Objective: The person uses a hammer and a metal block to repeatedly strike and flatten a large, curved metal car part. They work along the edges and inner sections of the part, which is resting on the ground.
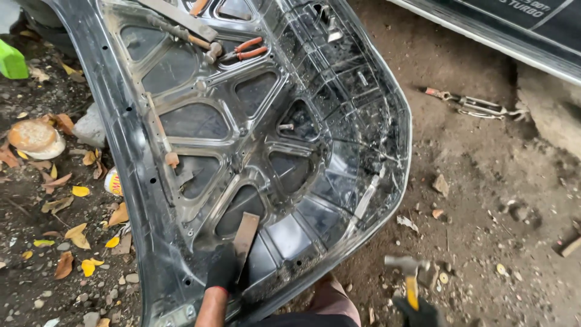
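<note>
Bare steel, dark and scuffed: a car hood (200, 145) lies underside-up on the dirt ground (484, 181), ribs and cut-outs showing. L hand (222, 267) (black glove) is closed on the lower end of a flat rusty metal bar (246, 233), pressing it against the hood's inner frame near the closest edge. R hand (417, 312), also gloved, sits at the bottom of the frame, well apart from the L, wrapped round the yellow handle of a hammer (407, 269); the head is up over the dirt, just off the hood's rim, touching nothing.

On the hood's far end: orange-handled pliers (245, 49), a second hammer (187, 37) w/ wooden handle, and a long flat steel strip (178, 18). A wood-handled tool (162, 136) rests along the L side ribs.

On the ground to the R, locking pliers (478, 106) lie near a car's sill (484, 30). Dry yellow leaves (78, 236) and small stones scatter on the L, plus a green block (12, 60) at the edge.
</note>
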